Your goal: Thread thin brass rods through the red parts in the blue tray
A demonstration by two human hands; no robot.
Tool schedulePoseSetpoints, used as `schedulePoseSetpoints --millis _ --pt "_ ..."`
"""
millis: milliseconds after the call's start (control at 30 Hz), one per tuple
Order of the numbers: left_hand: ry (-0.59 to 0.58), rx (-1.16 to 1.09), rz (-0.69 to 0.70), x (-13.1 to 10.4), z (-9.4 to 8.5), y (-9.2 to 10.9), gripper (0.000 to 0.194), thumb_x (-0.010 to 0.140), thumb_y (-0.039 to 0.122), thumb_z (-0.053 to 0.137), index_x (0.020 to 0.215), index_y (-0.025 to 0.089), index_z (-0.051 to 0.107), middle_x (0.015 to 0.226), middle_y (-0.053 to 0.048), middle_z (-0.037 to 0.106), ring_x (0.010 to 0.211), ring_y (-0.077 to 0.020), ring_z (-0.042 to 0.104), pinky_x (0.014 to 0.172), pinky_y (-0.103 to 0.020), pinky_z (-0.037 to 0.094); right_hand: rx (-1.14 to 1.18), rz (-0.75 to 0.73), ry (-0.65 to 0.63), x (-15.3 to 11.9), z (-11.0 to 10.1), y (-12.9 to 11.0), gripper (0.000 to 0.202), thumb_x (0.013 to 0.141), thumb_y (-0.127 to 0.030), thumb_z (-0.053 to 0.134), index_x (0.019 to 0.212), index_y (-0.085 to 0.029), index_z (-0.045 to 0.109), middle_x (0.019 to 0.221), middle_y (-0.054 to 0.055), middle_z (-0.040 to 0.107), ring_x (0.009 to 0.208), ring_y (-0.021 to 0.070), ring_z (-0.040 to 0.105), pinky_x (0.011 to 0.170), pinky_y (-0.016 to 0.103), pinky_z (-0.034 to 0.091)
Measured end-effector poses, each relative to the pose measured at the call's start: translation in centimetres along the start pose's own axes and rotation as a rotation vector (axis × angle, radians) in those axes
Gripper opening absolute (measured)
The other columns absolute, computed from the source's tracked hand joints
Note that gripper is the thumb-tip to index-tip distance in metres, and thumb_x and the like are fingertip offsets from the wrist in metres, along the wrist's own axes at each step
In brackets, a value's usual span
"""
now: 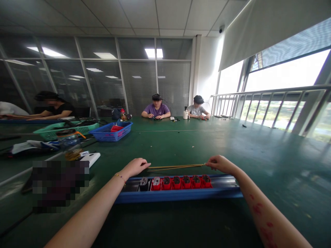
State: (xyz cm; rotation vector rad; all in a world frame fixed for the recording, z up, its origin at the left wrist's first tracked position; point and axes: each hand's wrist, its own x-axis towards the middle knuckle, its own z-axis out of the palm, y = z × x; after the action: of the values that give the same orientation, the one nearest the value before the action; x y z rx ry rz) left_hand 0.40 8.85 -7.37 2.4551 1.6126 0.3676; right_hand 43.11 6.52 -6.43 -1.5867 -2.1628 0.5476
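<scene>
A bundle of thin yellow-tan strands [178, 166] spans the space between my two hands, nearly level. My left hand [137, 166] pinches its left end; my right hand [218, 163] pinches the right end. Whether the strands are cord, wire or a stretched band I cannot tell. Just on my side of them lies a long blue tray [181, 196] with a metal-looking inner channel. Several red blocks [176, 183] with dark tops stand in a row inside it, one of them with a pale grey top. At the row's left end is a black block [144, 184] with a grey top.
To the left are a blue basket [113, 133] with a red item, a green basket [54, 130], a glass jar [69, 143] and a white device [91, 159]. Several people sit at other places around the green table [165, 144]. Railing and windows line the right.
</scene>
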Motion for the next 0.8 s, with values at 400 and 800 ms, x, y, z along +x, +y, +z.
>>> schedulePoseSetpoints --millis 400,800 --pt "0.0 0.123 0.092 -0.3 -0.2 0.2 0.026 0.077 0.043 0.051 0.091 0.024 0.062 0.088 -0.002 0.062 0.08 -0.0166 0.057 0.067 -0.023 0.039 -0.522 -0.119 -0.084 3.2 2.2 -3.2 0.014 0.071 -0.028 0.057 0.079 -0.023 0.067 0.088 0.004 0.068 0.085 0.0221 0.061 0.069 0.026 0.041" --pt "-0.016 0.257 0.107 -0.2 -0.2 1.3 0.016 0.077 0.023 0.048 0.084 0.024 0.062 0.089 -0.002 0.062 0.082 -0.0173 0.057 0.07 -0.026 0.04 -0.658 -0.088 -0.223 4.6 2.9 -5.2 0.028 0.062 -0.008 0.055 0.084 -0.019 0.067 0.085 0.009 0.068 0.08 0.0251 0.062 0.062 0.028 0.041"
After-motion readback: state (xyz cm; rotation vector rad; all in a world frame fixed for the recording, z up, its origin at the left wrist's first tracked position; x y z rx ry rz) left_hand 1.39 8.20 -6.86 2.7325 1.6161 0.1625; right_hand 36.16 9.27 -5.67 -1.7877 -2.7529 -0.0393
